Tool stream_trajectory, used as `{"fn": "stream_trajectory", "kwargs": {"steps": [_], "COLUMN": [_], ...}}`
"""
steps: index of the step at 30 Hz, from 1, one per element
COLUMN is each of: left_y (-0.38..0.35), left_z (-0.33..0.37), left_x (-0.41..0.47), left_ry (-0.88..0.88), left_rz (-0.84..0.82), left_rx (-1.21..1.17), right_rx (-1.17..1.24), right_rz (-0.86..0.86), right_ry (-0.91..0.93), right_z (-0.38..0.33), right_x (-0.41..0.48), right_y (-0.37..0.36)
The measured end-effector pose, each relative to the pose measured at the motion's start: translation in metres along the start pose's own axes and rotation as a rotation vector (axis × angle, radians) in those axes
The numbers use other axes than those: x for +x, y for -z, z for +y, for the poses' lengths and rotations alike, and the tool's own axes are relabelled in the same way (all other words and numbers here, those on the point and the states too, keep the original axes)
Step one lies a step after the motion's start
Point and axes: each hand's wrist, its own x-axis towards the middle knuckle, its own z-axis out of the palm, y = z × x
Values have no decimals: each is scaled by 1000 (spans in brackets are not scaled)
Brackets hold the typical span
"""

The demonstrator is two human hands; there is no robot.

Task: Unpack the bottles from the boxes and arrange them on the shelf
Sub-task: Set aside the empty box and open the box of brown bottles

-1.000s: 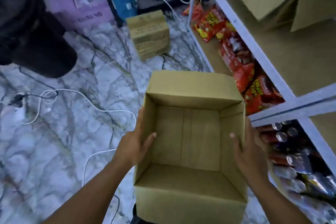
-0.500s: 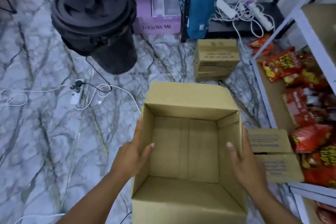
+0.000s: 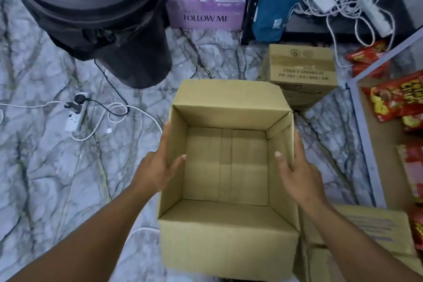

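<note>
I hold an open cardboard box (image 3: 226, 162) in front of me over the marble floor; its inside shows only bare cardboard. My left hand (image 3: 158, 162) grips its left wall, thumb hooked over the rim. My right hand (image 3: 297, 171) clasps the right wall the same way. A closed cardboard box (image 3: 302, 68) with printed code text sits on the floor beyond it. Another closed box (image 3: 375, 233) lies at lower right beside the shelf. The white shelf frame (image 3: 361, 126) runs down the right edge. No bottles are in view.
A black lidded bin (image 3: 103, 14) stands at upper left. A purple "FOLLOW ME" carton (image 3: 206, 16) and a blue bag (image 3: 277, 0) stand at the back. Power strips and white cables (image 3: 107, 117) lie on the floor. Red snack bags (image 3: 398, 101) fill the shelf's low level.
My view has swung left and away from the shelf: the bottles on the lower shelf have left the frame and the black bin has come in. Both hands keep hold of the box.
</note>
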Motion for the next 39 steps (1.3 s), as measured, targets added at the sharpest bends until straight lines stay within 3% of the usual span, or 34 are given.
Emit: {"fn": "stream_trajectory", "kwargs": {"steps": [8,18,26,32,39], "left_y": [-57,-94,-91,-73,-70], "left_z": [-22,-40,-28,7,91], "left_x": [139,214,220,193,150], "left_ry": [88,153,212,291,70], "left_rz": [4,-56,-91,-81,-214], "left_rx": [-10,-16,69,86,71], "right_rx": [10,-73,5,106,292], "right_rz": [-70,-160,-215,-267,-339], "right_ry": [28,-33,1,-51,-152], "right_z": [-7,-4,4,14,33], "right_x": [150,225,233,213,154], "right_y": [-64,-106,-107,-69,-25]}}
